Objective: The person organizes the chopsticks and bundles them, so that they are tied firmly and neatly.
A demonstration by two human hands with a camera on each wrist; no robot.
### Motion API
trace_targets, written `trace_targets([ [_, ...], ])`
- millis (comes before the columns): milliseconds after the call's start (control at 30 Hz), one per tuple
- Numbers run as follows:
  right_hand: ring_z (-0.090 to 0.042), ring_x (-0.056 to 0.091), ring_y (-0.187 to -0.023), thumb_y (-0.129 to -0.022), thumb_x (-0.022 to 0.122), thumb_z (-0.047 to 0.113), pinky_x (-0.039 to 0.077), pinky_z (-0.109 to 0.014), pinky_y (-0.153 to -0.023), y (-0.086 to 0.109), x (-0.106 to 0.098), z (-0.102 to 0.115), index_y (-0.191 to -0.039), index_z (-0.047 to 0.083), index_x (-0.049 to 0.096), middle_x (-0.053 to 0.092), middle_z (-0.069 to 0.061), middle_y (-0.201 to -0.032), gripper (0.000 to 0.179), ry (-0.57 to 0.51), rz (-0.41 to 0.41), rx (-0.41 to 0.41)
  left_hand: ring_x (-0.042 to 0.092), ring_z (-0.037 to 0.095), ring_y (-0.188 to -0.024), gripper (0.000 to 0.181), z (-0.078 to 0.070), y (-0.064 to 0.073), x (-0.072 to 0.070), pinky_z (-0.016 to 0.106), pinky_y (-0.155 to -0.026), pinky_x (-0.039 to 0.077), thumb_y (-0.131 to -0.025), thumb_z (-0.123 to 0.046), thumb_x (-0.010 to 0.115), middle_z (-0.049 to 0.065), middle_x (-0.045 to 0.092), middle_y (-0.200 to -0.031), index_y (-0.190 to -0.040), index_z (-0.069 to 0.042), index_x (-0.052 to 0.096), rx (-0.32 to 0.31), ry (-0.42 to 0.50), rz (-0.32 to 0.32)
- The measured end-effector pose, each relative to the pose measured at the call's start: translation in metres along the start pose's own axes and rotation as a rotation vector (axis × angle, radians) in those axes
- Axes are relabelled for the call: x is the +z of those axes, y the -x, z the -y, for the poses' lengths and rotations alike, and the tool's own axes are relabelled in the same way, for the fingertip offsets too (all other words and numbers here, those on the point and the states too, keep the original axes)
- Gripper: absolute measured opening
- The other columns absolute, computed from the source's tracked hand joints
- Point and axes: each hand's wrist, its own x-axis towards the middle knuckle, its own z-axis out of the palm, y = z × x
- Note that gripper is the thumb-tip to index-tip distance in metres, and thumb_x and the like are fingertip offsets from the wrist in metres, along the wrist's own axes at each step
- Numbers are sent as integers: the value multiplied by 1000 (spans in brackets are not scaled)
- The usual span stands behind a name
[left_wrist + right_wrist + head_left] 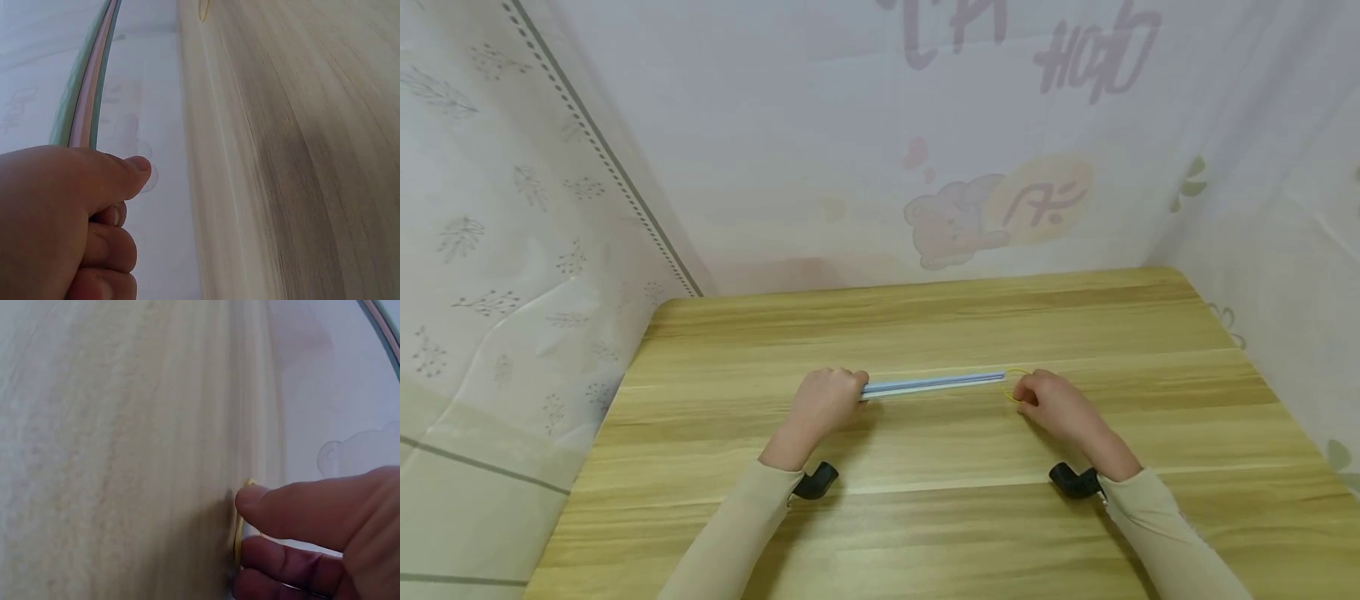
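My left hand [829, 398] grips one end of a bundle of long, thin pastel chopsticks [936, 384]. In the left wrist view the chopsticks [87, 81] show green, pink and teal sides, the thumb lying along them; their gripped ends are hidden in the fist. The bundle points right, nearly level, over the table. At its far tips, my right hand [1060, 406] pinches a thin yellow rubber band [1017, 371] between thumb and fingers. The band stands as a loop close to the tips. In the right wrist view the band [238, 540] runs between thumb tip and fingertips.
A wood-grain table [925, 517] lies beneath both hands. Behind it hangs a pale printed curtain [812, 150], with more patterned cloth at the left and right sides. Black wrist mounts [816, 481] stick out from the sleeves.
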Motion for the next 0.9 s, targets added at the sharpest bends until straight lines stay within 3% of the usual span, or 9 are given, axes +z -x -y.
trace_targets([
  [333, -13, 46, -63, -82, 59, -1, 42, -29, -58, -1, 4, 2, -71, 7, 57, 49, -1, -70, 14, 114, -88, -16, 28, 7, -47, 28, 1, 2, 4, 22, -40, 28, -79, -17, 76, -4, 41, -53, -66, -11, 51, 5, 1, -15],
  [533, -14, 45, -58, -86, 56, 2, 39, -29, -54, -2, -1, 4, -85, 3, 54, 52, -2, -67, 2, 17, -103, 50, 29, 7, -47, 28, 1, 2, 5, 22, -40, 30, -80, -19, 77, -3, 43, -53, -67, -11, 53, 7, 4, -22],
  [633, -15, 50, -61, -87, 58, 3, 44, -32, -57, -2, -4, 6, -87, 0, 60, 58, -3, -70, 3, 32, -91, 65, 30, 7, -47, 28, 1, 2, 5, 22, -40, 31, -80, -21, 77, -3, 44, -54, -68, -11, 53, 3, -2, -15],
  [733, -15, 49, -58, -88, 59, 4, 44, -33, -57, -2, -7, 9, -85, 0, 62, 60, -5, -69, 6, 28, -134, 90, 30, 7, -47, 29, 1, 2, 5, 23, -39, 31, -80, -21, 76, -3, 43, -53, -67, -11, 52, -1, -5, -12],
  [900, -13, 50, -47, -95, 57, 11, 40, -26, -46, -1, -10, 19, -95, 1, 61, 60, -7, -62, 11, -179, -208, 150, 30, 8, -47, 30, 0, 2, 6, 24, -40, 33, -81, -21, 76, -3, 43, -53, -66, -12, 51, 0, -5, 5],
])
